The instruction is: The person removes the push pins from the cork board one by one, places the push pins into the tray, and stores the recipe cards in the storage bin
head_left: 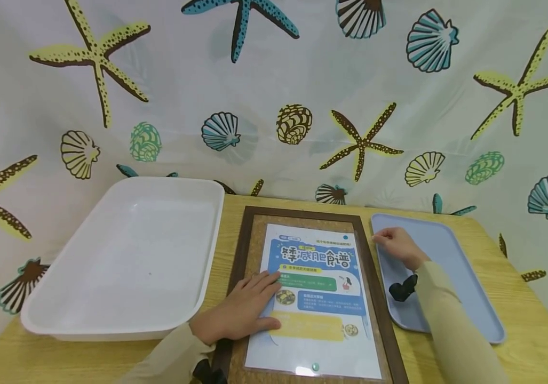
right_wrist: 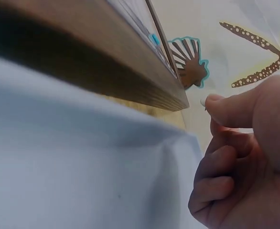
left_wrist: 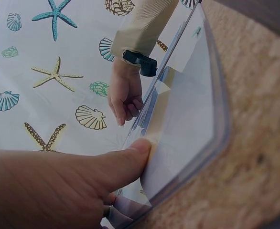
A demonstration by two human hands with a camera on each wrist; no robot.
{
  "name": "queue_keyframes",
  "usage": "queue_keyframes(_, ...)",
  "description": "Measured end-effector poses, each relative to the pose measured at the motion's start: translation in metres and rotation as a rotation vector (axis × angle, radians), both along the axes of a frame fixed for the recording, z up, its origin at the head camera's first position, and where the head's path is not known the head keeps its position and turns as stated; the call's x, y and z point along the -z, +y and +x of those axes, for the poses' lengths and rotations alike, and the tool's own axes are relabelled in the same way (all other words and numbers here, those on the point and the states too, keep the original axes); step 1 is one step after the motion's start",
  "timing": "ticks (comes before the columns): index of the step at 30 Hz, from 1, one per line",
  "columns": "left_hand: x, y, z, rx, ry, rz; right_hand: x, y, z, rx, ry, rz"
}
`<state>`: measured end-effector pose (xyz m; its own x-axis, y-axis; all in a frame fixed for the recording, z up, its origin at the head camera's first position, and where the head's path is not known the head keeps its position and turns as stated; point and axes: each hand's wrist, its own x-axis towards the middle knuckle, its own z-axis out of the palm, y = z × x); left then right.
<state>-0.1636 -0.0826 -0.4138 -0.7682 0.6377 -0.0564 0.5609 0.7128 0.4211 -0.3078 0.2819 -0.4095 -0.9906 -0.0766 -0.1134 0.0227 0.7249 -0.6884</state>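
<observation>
A printed poster [head_left: 319,352] in a clear sleeve lies on a cork board [head_left: 256,242] with a dark brown frame [head_left: 298,212]. My left hand [head_left: 242,306] rests on the poster's left side, fingers extended; the left wrist view shows its thumb [left_wrist: 142,145] on the sleeve. My right hand [head_left: 400,246] is raised over the left edge of the blue tray [head_left: 434,240], beside the frame. Between its thumb and index finger it pinches a small white thumbtack [right_wrist: 203,101], mostly covered by the fingertips. A blue tack [head_left: 345,237] sits at the poster's top right, a green tack [head_left: 315,367] at its bottom.
A large white basin [head_left: 129,256] stands left of the board on the wooden table [head_left: 538,325]. Behind the table hangs a white curtain [head_left: 264,74] with starfish and shells. Black wrist devices are on both sleeves [head_left: 456,320].
</observation>
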Motion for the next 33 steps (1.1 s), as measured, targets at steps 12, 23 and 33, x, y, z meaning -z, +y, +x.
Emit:
queue_keyframes(12, 0.001, 0.001, 0.001, -0.019, -0.002, 0.013, 0.002, 0.017, -0.003, 0.027, -0.005, -0.023)
queue_keyframes(23, 0.001, 0.006, -0.002, 0.000, 0.019, 0.005, -0.001, 0.030, 0.001, 0.114, 0.050, -0.066)
queue_keyframes(33, 0.001, 0.006, -0.002, -0.012, 0.024, 0.006, 0.001, 0.018, -0.003, 0.086, 0.071, -0.082)
